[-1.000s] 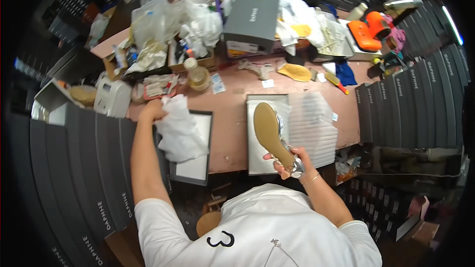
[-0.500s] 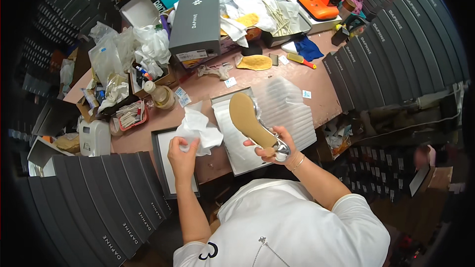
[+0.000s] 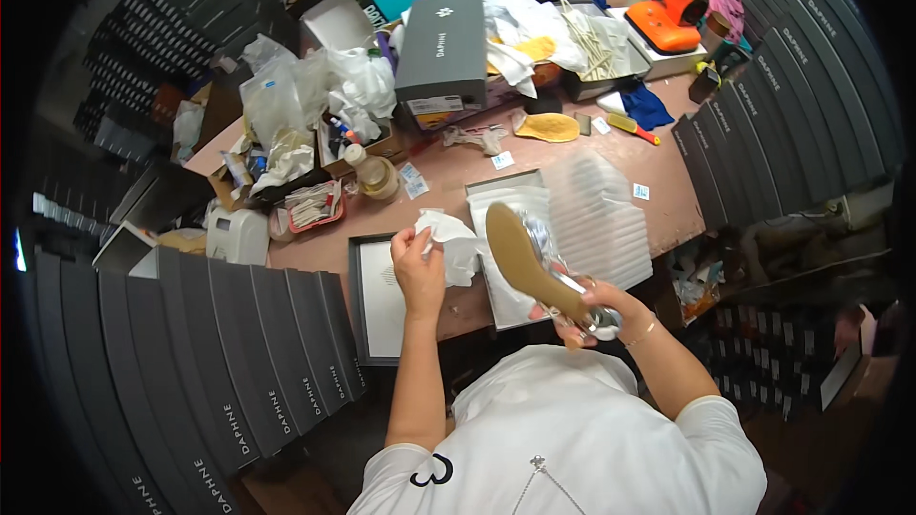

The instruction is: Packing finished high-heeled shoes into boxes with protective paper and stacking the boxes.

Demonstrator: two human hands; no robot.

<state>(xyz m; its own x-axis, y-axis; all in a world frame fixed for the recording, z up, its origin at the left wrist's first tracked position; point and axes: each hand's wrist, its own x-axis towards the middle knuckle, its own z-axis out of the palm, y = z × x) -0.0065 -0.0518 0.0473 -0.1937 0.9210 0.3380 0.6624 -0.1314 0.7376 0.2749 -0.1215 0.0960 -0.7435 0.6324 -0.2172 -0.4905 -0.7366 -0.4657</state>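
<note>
My right hand (image 3: 611, 313) grips a silver sandal (image 3: 525, 257) by its heel end, with the tan sole turned up toward me and the toe pointing away. A crumpled sheet of white tissue paper (image 3: 452, 246) is pinched in my left hand (image 3: 417, 267), over the table. Under the sandal lies an open shoe box (image 3: 504, 181) lined with white padded wrap. More ribbed white foam wrap (image 3: 611, 229) spreads out to its right. Below my left hand, a shallow dark box lid (image 3: 377, 301) with a pale inside rests at the table's near edge.
Stacked dark shoe boxes (image 3: 258, 353) rise at the near left, and more boxes (image 3: 763, 124) stand on the right. A closed grey shoe box (image 3: 441, 48) sits at the back. A glue bottle (image 3: 370, 172), a brush (image 3: 633, 128) and an orange device (image 3: 668, 17) stand or lie farther back.
The view has shifted, so the table's things appear farther right. The sandal has tilted in my right hand and dropped slightly nearer to me. My left hand still holds the tissue paper.
</note>
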